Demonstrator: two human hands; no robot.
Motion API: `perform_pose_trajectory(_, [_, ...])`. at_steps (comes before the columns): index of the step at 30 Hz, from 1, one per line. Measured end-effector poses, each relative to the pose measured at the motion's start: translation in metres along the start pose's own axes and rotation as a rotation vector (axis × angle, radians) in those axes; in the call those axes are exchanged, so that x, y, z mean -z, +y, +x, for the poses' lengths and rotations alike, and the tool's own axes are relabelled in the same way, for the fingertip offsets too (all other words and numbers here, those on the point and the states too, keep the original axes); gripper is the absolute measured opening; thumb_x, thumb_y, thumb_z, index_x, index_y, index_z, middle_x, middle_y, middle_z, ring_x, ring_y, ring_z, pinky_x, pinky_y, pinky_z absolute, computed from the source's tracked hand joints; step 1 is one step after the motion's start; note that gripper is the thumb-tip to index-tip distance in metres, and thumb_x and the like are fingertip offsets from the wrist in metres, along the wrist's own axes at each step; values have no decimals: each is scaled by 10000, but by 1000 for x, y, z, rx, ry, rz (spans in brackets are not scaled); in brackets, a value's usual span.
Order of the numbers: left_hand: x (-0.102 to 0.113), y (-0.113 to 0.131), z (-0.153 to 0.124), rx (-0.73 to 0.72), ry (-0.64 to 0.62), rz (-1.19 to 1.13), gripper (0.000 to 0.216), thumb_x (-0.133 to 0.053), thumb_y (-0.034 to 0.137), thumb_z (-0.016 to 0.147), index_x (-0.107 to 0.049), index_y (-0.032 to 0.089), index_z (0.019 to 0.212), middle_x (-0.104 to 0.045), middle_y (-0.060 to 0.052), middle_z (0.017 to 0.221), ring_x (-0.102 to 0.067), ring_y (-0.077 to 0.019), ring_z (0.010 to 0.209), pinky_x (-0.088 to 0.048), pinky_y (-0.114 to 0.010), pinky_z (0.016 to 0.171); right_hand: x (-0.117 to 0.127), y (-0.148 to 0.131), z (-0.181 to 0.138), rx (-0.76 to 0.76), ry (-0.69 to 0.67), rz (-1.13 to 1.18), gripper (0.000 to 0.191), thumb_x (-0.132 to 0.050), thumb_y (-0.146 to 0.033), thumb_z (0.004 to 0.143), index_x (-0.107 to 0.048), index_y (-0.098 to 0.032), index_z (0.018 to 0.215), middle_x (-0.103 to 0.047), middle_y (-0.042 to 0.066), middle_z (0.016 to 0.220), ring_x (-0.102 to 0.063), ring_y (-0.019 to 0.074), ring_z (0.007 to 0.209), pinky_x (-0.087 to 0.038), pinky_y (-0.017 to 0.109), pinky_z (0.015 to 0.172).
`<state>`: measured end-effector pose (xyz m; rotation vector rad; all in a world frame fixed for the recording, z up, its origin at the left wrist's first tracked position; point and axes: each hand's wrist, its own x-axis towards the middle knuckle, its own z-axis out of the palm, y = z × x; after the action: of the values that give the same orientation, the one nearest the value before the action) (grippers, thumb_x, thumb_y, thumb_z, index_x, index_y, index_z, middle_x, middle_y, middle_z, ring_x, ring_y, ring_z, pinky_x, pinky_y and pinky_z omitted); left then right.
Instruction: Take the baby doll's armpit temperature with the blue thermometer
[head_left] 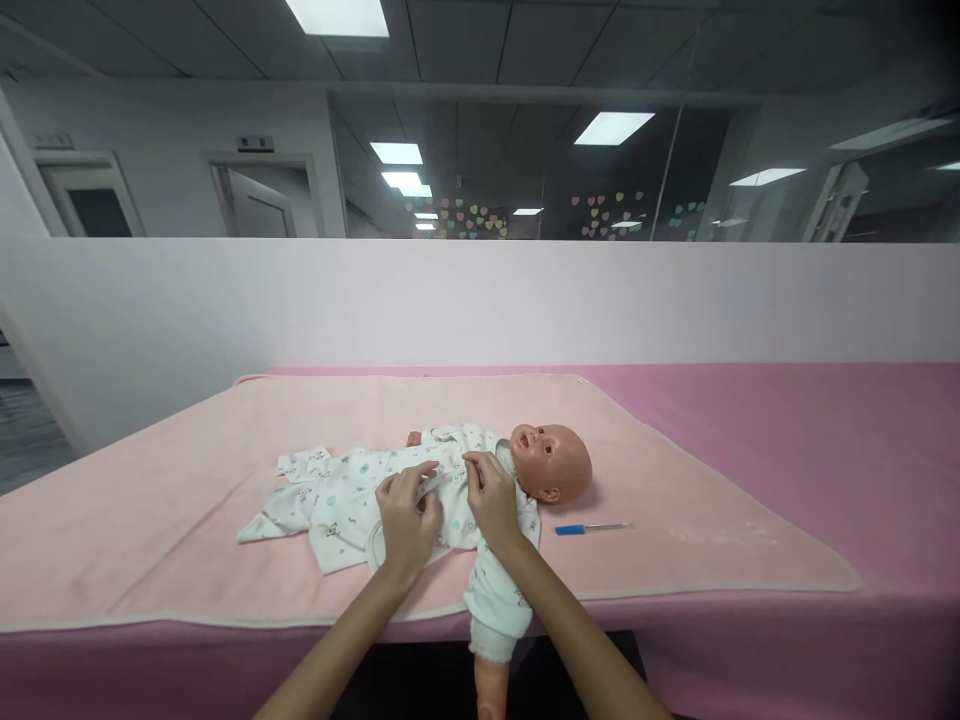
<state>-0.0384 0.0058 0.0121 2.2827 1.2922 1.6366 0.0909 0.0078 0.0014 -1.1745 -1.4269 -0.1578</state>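
Note:
A baby doll [559,460] lies on its back, head to the right, in a white patterned outfit [349,515]. Over its chest, my left hand [409,515] has its fingers curled on a thin white strip [373,548], possibly a tape measure, which loops down beside the doll's near side. My right hand [491,497] is closed in a pinch at the upper chest, where the strip seems to run between both hands. The fingertips partly hide what they grip. One doll arm in its sleeve [497,605] hangs over the near table edge, below my right wrist.
A thin clear stick with a blue end [570,530], like a thermometer, lies right of the doll. Beneath is a peach blanket [172,520] with pale edging, over a pink table cover [847,470]. A low white wall [480,300] stands behind.

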Motion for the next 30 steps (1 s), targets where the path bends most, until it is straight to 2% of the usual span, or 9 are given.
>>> perform_pose_trajectory(3, [11, -11, -2, 56, 43, -13, 267, -393, 149, 756, -578, 210, 939, -642, -14, 868, -571, -173, 812, -373, -370, 853, 1, 2, -1, -20, 33, 18, 214, -368, -183, 878, -582, -184, 881, -621, 42, 809, -575, 150, 754, -434, 249, 665])
perform_pose_trajectory(7, [32, -31, 0, 85, -99, 8, 236, -394, 199, 779, -615, 226, 857, -657, -1, 864, -567, -191, 854, -385, -371, 830, 3, 2, 0, -37, 61, 37, 204, -387, -195, 864, -591, -191, 875, -620, 34, 768, -572, 152, 691, -436, 250, 598])
perform_pose_trajectory(10, [40, -37, 1, 45, -182, 41, 255, -381, 194, 793, -622, 242, 859, -659, 8, 884, -559, -191, 883, -367, -380, 845, 3, -4, 1, 80, 51, -19, 246, -354, -151, 861, -591, -191, 919, -625, 58, 852, -583, 159, 748, -441, 256, 623])
perform_pose_trajectory(13, [40, -36, 1, 29, -180, 80, 258, -386, 177, 788, -626, 250, 851, -659, 15, 879, -558, -183, 883, -364, -372, 842, -2, -15, 2, 314, -99, -108, 272, -347, -114, 855, -576, -193, 980, -620, 71, 934, -582, 150, 775, -424, 241, 620])
perform_pose_trajectory(16, [37, -32, 0, 16, -170, 104, 247, -398, 191, 792, -627, 253, 860, -658, 11, 872, -555, -182, 876, -364, -365, 830, -9, -25, 0, 454, -276, -220, 211, -387, -136, 846, -584, -202, 881, -601, 35, 747, -556, 134, 664, -376, 228, 548])
perform_pose_trajectory(18, [36, -31, 0, 8, -179, 102, 242, -397, 213, 808, -627, 254, 871, -656, 5, 878, -550, -185, 879, -358, -367, 828, -11, -27, -2, 464, -318, -283, 175, -410, -159, 837, -573, -201, 787, -565, 18, 672, -531, 127, 622, -339, 226, 515])
perform_pose_trajectory(20, [36, -30, -1, 10, -187, 98, 240, -397, 229, 821, -627, 257, 885, -654, 4, 878, -546, -187, 877, -350, -368, 830, -10, -28, -5, 445, -322, -310, 159, -421, -164, 829, -559, -198, 757, -561, 16, 685, -521, 122, 625, -316, 225, 504])
perform_pose_trajectory(30, [37, -32, -1, 21, -162, 79, 254, -379, 285, 859, -592, 250, 993, -650, -6, 907, -548, -182, 876, -365, -360, 825, -6, -28, -8, 417, -336, -324, 124, -429, -160, 799, -538, -190, 851, -580, 33, 745, -542, 154, 703, -322, 239, 501])
